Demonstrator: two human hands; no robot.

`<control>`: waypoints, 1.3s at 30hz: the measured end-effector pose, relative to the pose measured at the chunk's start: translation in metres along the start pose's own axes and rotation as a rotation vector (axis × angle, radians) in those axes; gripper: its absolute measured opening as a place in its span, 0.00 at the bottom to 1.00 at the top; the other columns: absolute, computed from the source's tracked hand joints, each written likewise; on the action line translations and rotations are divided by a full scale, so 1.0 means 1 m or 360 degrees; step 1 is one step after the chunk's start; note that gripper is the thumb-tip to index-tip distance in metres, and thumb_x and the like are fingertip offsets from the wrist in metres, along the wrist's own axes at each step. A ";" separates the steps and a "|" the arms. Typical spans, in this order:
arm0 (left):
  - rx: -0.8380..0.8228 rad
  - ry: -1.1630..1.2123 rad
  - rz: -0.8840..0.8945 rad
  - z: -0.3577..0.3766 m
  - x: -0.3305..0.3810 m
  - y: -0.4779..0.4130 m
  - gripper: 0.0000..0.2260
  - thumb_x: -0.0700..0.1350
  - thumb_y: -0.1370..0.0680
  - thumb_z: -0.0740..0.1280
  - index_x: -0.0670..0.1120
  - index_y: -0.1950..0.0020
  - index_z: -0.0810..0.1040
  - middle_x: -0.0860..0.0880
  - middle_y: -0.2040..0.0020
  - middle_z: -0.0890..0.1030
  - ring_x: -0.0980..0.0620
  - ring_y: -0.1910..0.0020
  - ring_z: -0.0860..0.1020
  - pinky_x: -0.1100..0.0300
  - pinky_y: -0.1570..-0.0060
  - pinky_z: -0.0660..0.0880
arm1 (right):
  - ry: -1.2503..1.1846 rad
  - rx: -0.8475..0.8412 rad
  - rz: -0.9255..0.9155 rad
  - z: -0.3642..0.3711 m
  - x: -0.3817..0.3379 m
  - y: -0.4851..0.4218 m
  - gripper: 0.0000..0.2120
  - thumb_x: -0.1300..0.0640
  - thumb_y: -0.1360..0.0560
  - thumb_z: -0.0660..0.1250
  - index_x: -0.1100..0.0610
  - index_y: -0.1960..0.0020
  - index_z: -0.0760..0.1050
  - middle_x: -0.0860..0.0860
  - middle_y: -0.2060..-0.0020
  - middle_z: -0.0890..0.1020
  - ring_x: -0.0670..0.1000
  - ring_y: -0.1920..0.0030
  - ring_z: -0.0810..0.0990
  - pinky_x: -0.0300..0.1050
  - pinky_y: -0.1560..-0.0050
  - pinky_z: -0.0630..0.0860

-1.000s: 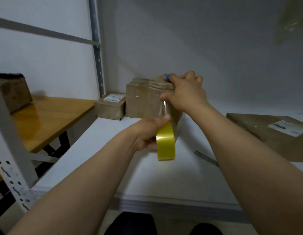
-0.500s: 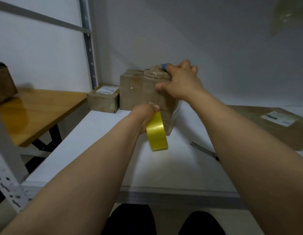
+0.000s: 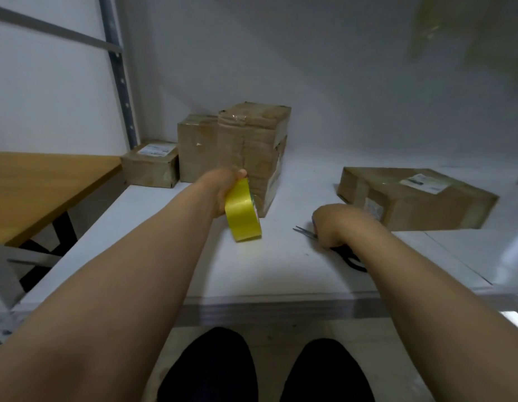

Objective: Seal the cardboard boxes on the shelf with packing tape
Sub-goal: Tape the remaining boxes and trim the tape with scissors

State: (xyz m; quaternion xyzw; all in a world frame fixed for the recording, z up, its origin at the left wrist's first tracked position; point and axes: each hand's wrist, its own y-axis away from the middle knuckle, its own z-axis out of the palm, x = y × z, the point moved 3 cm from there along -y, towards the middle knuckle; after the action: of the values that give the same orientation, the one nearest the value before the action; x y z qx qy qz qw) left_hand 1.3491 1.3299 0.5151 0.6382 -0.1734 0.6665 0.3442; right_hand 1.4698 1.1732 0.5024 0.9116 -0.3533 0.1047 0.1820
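Scissors (image 3: 305, 232) next

Lifted the right hand (image 3: 336, 224) off the tall box (image 3: 252, 146) and brought it down onto the scissors on the shelf (image 3: 252, 280). Looks like time to cut the strip. Bent over the handles, knuckles up; cannot tell if gripping yet. Holding the yellow tape roll (image 3: 242, 211) tight in the left hand (image 3: 223, 190), low against the box front.

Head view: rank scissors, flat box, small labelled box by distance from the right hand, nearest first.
1. scissors: right at the right hand, blades poking out to its left.
2. flat box: just behind it, to the right.
3. small labelled box: far left, at the back.
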 end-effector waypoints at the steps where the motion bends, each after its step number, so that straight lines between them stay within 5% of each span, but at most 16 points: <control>1: -0.0007 -0.0003 -0.0008 0.000 0.000 0.000 0.10 0.41 0.16 0.61 0.43 0.57 0.72 0.45 0.72 0.80 0.48 0.70 0.78 0.61 0.81 0.74 | -0.0083 0.0072 0.0029 0.003 -0.004 -0.002 0.06 0.60 0.25 0.67 0.60 0.49 0.78 0.55 0.52 0.80 0.56 0.56 0.79 0.47 0.57 0.76; 5: 0.0025 -0.0018 -0.0021 -0.001 -0.001 -0.005 0.05 0.42 0.17 0.62 0.42 0.51 0.75 0.43 0.60 0.77 0.46 0.64 0.77 0.59 0.80 0.77 | -0.0623 0.0375 0.0020 0.000 -0.022 -0.006 0.08 0.57 0.22 0.67 0.56 0.44 0.74 0.53 0.52 0.76 0.55 0.53 0.75 0.47 0.54 0.72; 8: 0.0079 0.0005 0.0031 -0.003 -0.001 -0.003 0.06 0.41 0.19 0.62 0.42 0.44 0.76 0.40 0.56 0.77 0.44 0.63 0.78 0.56 0.72 0.81 | -0.0650 0.0259 -0.0059 -0.003 -0.018 -0.003 0.12 0.57 0.21 0.66 0.59 0.39 0.75 0.54 0.49 0.78 0.54 0.54 0.76 0.44 0.59 0.73; 14: 0.0005 0.0047 0.0003 -0.007 -0.001 -0.005 0.08 0.38 0.18 0.58 0.41 0.53 0.76 0.42 0.70 0.79 0.46 0.73 0.79 0.58 0.75 0.79 | -0.0365 -0.0018 -0.0168 -0.004 -0.023 0.008 0.08 0.57 0.23 0.69 0.61 0.49 0.79 0.54 0.60 0.78 0.50 0.66 0.75 0.39 0.70 0.69; 21: 0.0009 -0.0015 -0.0106 -0.009 -0.001 -0.005 0.09 0.40 0.17 0.61 0.41 0.56 0.74 0.42 0.60 0.76 0.45 0.63 0.76 0.51 0.60 0.76 | -0.0638 -0.0151 -0.0172 -0.013 -0.013 0.018 0.13 0.59 0.27 0.74 0.65 0.45 0.80 0.60 0.52 0.85 0.59 0.55 0.87 0.54 0.50 0.85; 23: -0.0018 -0.0042 -0.0135 -0.010 -0.002 -0.003 0.08 0.41 0.17 0.62 0.41 0.55 0.75 0.41 0.60 0.76 0.45 0.63 0.76 0.52 0.63 0.77 | -0.0851 -0.0123 -0.0154 -0.015 0.007 0.024 0.12 0.61 0.26 0.72 0.63 0.44 0.80 0.61 0.53 0.86 0.59 0.58 0.87 0.54 0.53 0.85; 26: -0.0075 -0.0012 -0.0157 -0.014 -0.002 -0.003 0.07 0.42 0.18 0.66 0.41 0.54 0.77 0.41 0.58 0.79 0.44 0.61 0.78 0.50 0.61 0.78 | -0.1249 -0.0053 -0.0247 -0.023 0.043 0.037 0.09 0.61 0.23 0.71 0.56 0.44 0.79 0.55 0.59 0.85 0.49 0.65 0.83 0.39 0.68 0.78; 29: -0.0099 0.0079 -0.0136 -0.019 -0.002 -0.005 0.07 0.44 0.19 0.69 0.40 0.48 0.79 0.40 0.53 0.82 0.42 0.55 0.80 0.46 0.51 0.79 | -0.1714 -0.0045 -0.0472 -0.031 0.062 0.039 0.17 0.60 0.29 0.76 0.55 0.41 0.78 0.52 0.61 0.86 0.49 0.60 0.84 0.40 0.67 0.75; 32: -0.0061 0.0044 -0.0125 -0.026 -0.002 -0.006 0.16 0.44 0.22 0.72 0.39 0.37 0.78 0.38 0.45 0.83 0.39 0.47 0.82 0.43 0.45 0.79 | -0.1895 0.0009 -0.0589 -0.037 0.060 0.028 0.30 0.47 0.41 0.82 0.55 0.43 0.79 0.51 0.62 0.83 0.50 0.60 0.82 0.41 0.67 0.73; 35: -0.0047 -0.0017 -0.0130 -0.027 -0.002 -0.008 0.20 0.45 0.24 0.74 0.41 0.35 0.76 0.37 0.44 0.82 0.39 0.48 0.82 0.43 0.48 0.80 | -0.1961 0.0045 -0.0604 -0.042 0.047 0.017 0.27 0.43 0.41 0.79 0.55 0.46 0.81 0.52 0.60 0.83 0.50 0.60 0.81 0.41 0.67 0.73; 39: -0.0093 -0.0144 -0.0140 -0.018 0.000 -0.011 0.12 0.45 0.22 0.73 0.41 0.45 0.77 0.39 0.53 0.82 0.42 0.58 0.81 0.48 0.59 0.79 | -0.1932 0.0029 -0.0562 -0.049 0.039 0.009 0.16 0.49 0.32 0.77 0.56 0.48 0.81 0.53 0.60 0.83 0.48 0.61 0.82 0.40 0.67 0.73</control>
State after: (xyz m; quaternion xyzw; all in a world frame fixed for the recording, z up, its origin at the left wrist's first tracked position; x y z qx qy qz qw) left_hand 1.3433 1.3503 0.5103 0.6644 -0.1800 0.6158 0.3833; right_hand 1.4890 1.1630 0.5617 0.8548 -0.2370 -0.4597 -0.0441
